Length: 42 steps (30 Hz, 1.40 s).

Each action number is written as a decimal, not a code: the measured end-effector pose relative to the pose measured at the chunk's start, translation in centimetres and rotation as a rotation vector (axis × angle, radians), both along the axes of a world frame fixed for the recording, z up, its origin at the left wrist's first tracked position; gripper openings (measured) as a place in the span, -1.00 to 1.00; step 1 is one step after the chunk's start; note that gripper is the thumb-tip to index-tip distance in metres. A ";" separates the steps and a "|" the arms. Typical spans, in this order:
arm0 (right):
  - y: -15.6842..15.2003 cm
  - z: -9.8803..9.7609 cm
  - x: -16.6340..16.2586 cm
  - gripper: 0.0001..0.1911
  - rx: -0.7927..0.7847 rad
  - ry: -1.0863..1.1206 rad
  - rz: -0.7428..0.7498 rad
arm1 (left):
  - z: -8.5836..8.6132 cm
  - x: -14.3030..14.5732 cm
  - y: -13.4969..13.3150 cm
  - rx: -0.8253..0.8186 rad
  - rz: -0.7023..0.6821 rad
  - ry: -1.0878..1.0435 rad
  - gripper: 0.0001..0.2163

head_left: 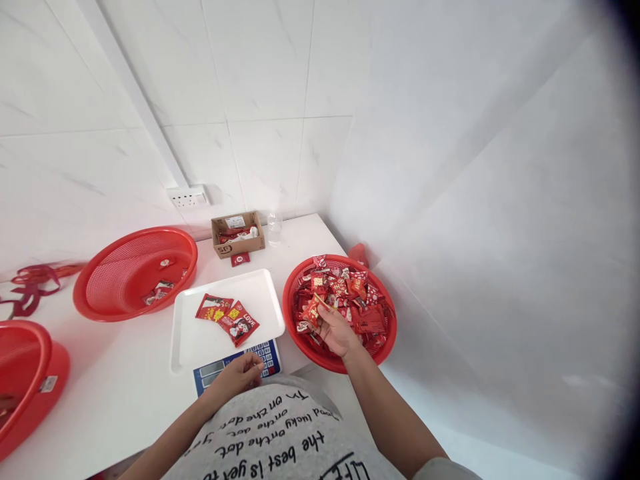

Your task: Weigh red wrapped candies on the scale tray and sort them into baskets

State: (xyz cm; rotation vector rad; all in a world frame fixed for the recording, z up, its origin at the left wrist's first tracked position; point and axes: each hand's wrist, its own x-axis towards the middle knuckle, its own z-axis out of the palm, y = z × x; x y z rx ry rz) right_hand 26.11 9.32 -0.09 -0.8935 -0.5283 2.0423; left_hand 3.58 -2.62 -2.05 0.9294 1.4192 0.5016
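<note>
My right hand [336, 329] is over a red plastic basket [391, 333] full of small red wrapped packets [371, 319]. Pinched between its thumb and fingers is a red snack packet [311, 311] with gold print. My left hand [244, 371] rests by the keypad of a blue electronic scale [210, 373], its fingers loosely curled and nothing visible in them. On the scale lies a white tray [186, 343], which bears a red packet marked LOVE [241, 325] and another red packet [212, 306], partly overlapping.
Left of the tray stands a tilted red basket [107, 253] with a few packets inside. Another red basket [47, 373] is at the left edge. Behind are a cardboard box [225, 250], a clear cup [275, 230] and a lone packet [240, 259]. Red ribbon [35, 280] lies far left.
</note>
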 end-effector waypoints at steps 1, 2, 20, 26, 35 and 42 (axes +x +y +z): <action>-0.3 0.4 -0.1 -0.81 0.024 -0.005 0.005 | 0.3 0.1 0.1 0.003 -0.005 -0.001 -0.53; -0.5 0.8 -0.2 -0.81 0.045 -0.010 0.011 | 0.8 0.3 0.3 0.009 -0.011 -0.003 -0.55; -6.9 1.7 -4.3 -0.59 0.410 -0.258 0.283 | 6.0 3.6 2.0 0.266 0.000 -0.110 -0.59; -7.2 1.3 -4.4 -0.53 0.501 -0.331 0.331 | 6.3 3.6 1.7 0.345 0.028 -0.086 -0.65; -7.1 1.5 -4.8 -0.52 0.469 -0.420 0.501 | 5.8 3.3 1.6 0.401 -0.015 0.093 -0.69; -7.0 0.8 -4.7 -0.52 0.526 -0.361 0.503 | 6.7 3.7 1.8 0.348 -0.001 -0.095 -0.69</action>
